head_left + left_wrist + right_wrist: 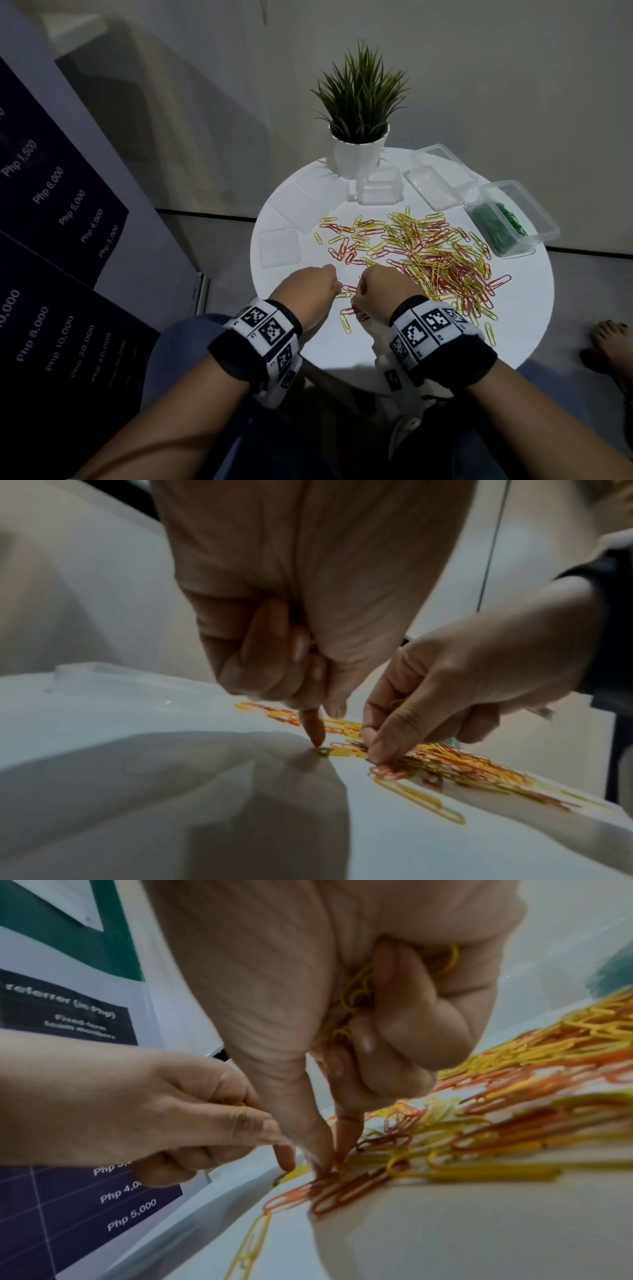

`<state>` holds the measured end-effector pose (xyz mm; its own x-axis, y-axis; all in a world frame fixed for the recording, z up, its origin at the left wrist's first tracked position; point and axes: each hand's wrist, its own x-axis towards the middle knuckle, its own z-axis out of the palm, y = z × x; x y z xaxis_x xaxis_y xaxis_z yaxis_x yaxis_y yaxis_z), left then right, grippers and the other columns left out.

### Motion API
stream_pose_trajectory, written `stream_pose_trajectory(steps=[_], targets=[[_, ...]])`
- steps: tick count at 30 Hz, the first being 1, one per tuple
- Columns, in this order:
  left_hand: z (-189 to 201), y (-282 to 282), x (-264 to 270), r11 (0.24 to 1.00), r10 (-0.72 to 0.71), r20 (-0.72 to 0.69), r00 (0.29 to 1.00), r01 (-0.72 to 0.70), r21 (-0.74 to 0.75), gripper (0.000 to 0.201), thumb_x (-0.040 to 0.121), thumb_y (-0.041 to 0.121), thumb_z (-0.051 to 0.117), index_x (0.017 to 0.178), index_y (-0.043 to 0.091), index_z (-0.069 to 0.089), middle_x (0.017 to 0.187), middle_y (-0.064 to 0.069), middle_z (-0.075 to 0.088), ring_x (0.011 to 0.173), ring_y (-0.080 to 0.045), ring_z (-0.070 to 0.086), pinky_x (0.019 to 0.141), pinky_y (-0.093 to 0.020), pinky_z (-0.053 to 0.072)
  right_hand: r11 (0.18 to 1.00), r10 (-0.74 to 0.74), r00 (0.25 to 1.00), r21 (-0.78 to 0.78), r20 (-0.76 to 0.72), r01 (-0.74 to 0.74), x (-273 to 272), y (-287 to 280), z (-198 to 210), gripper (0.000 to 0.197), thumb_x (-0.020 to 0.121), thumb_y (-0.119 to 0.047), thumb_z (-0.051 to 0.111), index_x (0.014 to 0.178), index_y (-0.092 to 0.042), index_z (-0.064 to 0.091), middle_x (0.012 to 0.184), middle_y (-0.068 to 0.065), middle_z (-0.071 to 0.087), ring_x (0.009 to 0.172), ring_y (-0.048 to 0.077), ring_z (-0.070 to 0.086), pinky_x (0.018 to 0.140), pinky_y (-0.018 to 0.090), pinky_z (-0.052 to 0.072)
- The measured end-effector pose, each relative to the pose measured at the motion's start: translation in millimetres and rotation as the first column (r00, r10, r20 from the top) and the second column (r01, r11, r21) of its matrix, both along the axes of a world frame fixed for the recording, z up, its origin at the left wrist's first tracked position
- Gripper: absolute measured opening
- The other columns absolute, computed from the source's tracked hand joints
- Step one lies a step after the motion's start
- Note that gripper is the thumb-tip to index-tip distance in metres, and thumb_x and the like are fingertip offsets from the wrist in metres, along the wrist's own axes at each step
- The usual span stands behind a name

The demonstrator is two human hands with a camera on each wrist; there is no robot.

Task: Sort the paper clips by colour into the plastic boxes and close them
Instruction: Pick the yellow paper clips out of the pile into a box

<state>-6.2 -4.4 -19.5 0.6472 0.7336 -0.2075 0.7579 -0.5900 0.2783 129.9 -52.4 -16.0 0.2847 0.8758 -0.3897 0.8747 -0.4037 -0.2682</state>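
In the head view a round white table (513, 342) carries a potted plant (359, 113) at its far edge, and everything else sits on the near side of that plant: a small clear box (378, 188) just in front of the pot, two more empty clear boxes (442, 178) to its right, and furthest right a clear box of green paper clips (503, 222), its lid off. Flat clear lids (279, 246) lie to the left of the plant, nearer the viewer. A wide scatter of yellow and red paper clips (428, 253) covers the table middle between plant and viewer. The left hand (308, 291) and right hand (383, 291), both wearing marker-printed wristbands, work side by side at the near edge of that scatter, fingers curled. A dark price poster (51, 222) hangs far left of the plant. In the left wrist view the left hand (291, 620) is closed with a glimpse of yellow inside the curled fingers, while its forefinger (313, 729) points down onto a yellow clip (337, 752) on the table; the right hand (462, 685) beside it touches the pile. In the right wrist view the right hand (359, 1001) clutches a bunch of yellow clips (356, 993) in its curled fingers, while thumb and forefinger reach down to the red clips (325, 1194) lying on the table, with the left hand (137, 1110) close alongside.
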Motion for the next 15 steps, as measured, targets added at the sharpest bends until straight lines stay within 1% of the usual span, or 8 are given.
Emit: stream_pose_trajectory(steps=[1,3,5,7,9,12,14,15], targets=[[0,0,1,1.000,-0.005,-0.014,1.000,0.005,0.006,0.028,0.103,0.032,0.038,0.107,0.008,0.051,0.098,-0.013,0.064,0.086,-0.029,0.058,0.068,-0.034,0.041,1.000,-0.010,1.000,0.003,-0.022,0.010,1,1,-1,0.020,0.086,-0.024,0.055,0.099,-0.010,0.060,0.095,0.007,0.065,0.091,0.026,0.064,0.082,0.037,0.054],[1,-2,4,1.000,-0.017,-0.042,0.999,0.018,0.015,0.027,0.100,0.034,0.045,0.107,0.008,0.051,0.097,-0.012,0.064,0.086,-0.029,0.059,0.068,-0.033,0.041,1.000,-0.012,0.998,0.009,-0.067,0.013,2,1,-2,0.017,0.085,-0.023,0.056,0.092,-0.008,0.057,0.082,0.006,0.060,0.083,0.025,0.063,0.073,0.033,0.053],[2,-4,6,1.000,-0.017,-0.054,0.998,0.017,-0.002,0.024,0.098,0.033,0.050,0.105,0.010,0.051,0.096,-0.010,0.064,0.085,-0.027,0.058,0.068,-0.033,0.042,1.000,-0.011,0.994,0.000,-0.110,0.011,3,0,-3,0.018,0.083,-0.027,0.059,0.083,-0.009,0.054,0.070,0.004,0.054,0.072,0.024,0.058,0.064,0.030,0.047],[2,-3,6,0.999,-0.008,-0.049,0.999,0.005,-0.051,0.021,0.096,0.032,0.052,0.102,0.012,0.052,0.095,-0.007,0.063,0.082,-0.024,0.055,0.068,-0.032,0.040,1.000,-0.026,0.991,-0.014,-0.128,0.024,3,-3,-3,0.026,0.083,-0.032,0.058,0.070,-0.012,0.049,0.064,0.003,0.051,0.063,0.022,0.053,0.058,0.027,0.041],[3,0,7,0.995,-0.009,-0.049,0.999,0.004,-0.097,0.021,0.096,0.033,0.051,0.101,0.013,0.053,0.094,-0.005,0.063,0.081,-0.022,0.052,0.070,-0.031,0.040,0.999,-0.047,0.985,-0.018,-0.165,0.045,6,-6,1,0.032,0.086,-0.032,0.053,0.063,-0.015,0.039,0.062,0.003,0.046,0.059,0.020,0.045,0.055,0.027,0.035],[5,3,7,0.993,-0.046,-0.056,0.997,0.040,-0.109,0.022,0.096,0.032,0.050,0.099,0.011,0.055,0.093,-0.006,0.063,0.084,-0.023,0.055,0.069,-0.031,0.041,0.994,-0.073,0.954,0.052,-0.289,0.092,17,-9,23,0.032,0.090,-0.022,0.050,0.063,-0.009,0.038,0.067,0.009,0.046,0.065,0.022,0.043,0.060,0.029,0.034],[5,5,6,0.992,-0.059,-0.041,0.997,0.054,-0.118,0.021,0.094,0.029,0.049,0.098,0.009,0.055,0.091,-0.007,0.064,0.083,-0.023,0.057,0.067,-0.030,0.040,0.972,-0.095,0.926,0.168,-0.365,0.166,33,-5,47,0.026,0.091,-0.018,0.048,0.068,-0.008,0.044,0.069,0.013,0.045,0.065,0.019,0.042,0.058,0.028,0.032],[5,5,6,0.992,-0.060,-0.033,0.998,0.056,-0.117,0.019,0.094,0.027,0.049,0.097,0.010,0.055,0.090,-0.006,0.064,0.082,-0.023,0.057,0.066,-0.030,0.040,0.952,-0.126,0.920,0.214,-0.372,0.217,45,0,61,0.024,0.092,-0.018,0.049,0.070,-0.008,0.048,0.069,0.013,0.045,0.065,0.019,0.043,0.055,0.028,0.031]])
